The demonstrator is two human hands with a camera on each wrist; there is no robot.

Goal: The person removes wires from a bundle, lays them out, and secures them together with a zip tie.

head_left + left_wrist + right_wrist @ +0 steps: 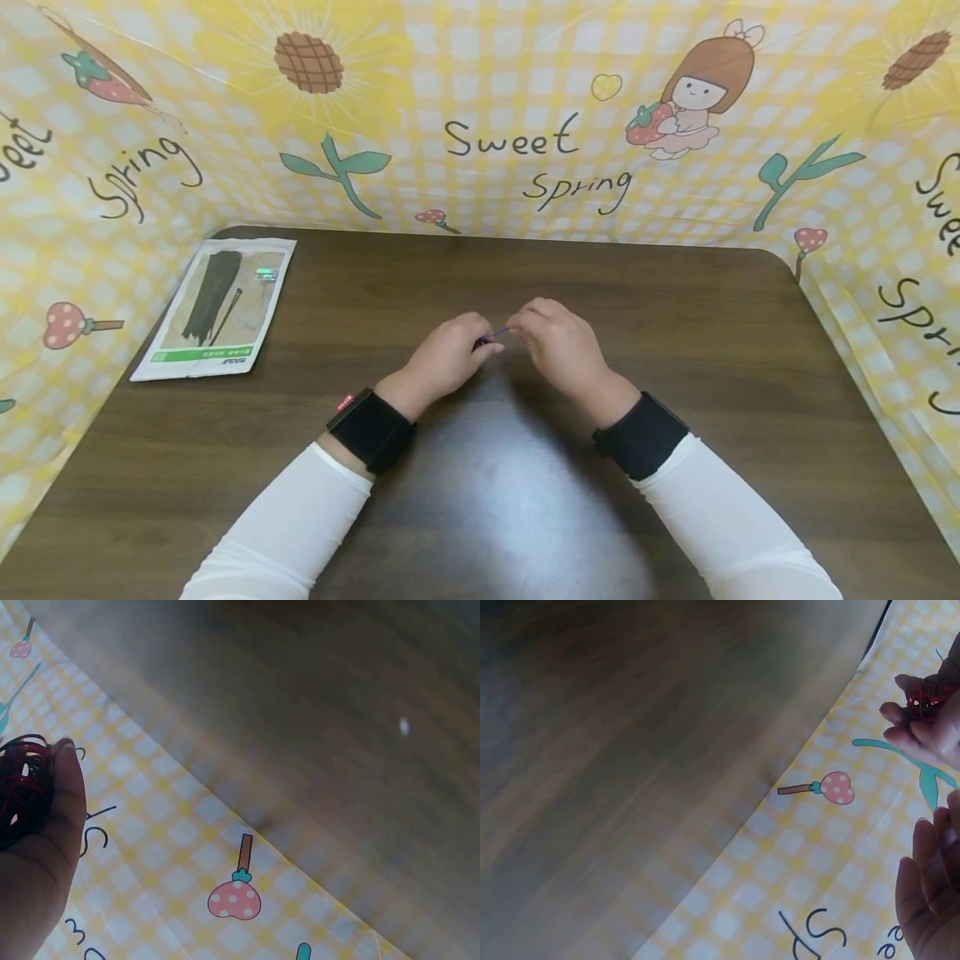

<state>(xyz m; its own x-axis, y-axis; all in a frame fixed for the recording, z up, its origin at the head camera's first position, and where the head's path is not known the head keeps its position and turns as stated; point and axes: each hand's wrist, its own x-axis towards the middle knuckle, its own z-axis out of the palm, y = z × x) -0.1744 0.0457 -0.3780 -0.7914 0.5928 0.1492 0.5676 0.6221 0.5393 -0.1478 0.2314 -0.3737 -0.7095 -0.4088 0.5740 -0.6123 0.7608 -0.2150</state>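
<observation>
My left hand [444,357] holds a tangled bundle of thin black and red strands [24,787], which bulges beside the thumb in the left wrist view. The same bundle [924,703] appears in the right wrist view, inside the curled left fingers. A thin bluish-purple strand [498,332] stretches across the small gap between the hands. My right hand [561,348] pinches the far end of that strand with thumb and fingertips. Both hands are over the middle of the table, and much of the bundle is hidden by the left fingers in the head view.
A white packet [243,363] with a dark picture and green stripe lies on the left of the brown wooden table [480,517]. Yellow checked cloth [495,75] with printed flowers and lettering walls the back and both sides.
</observation>
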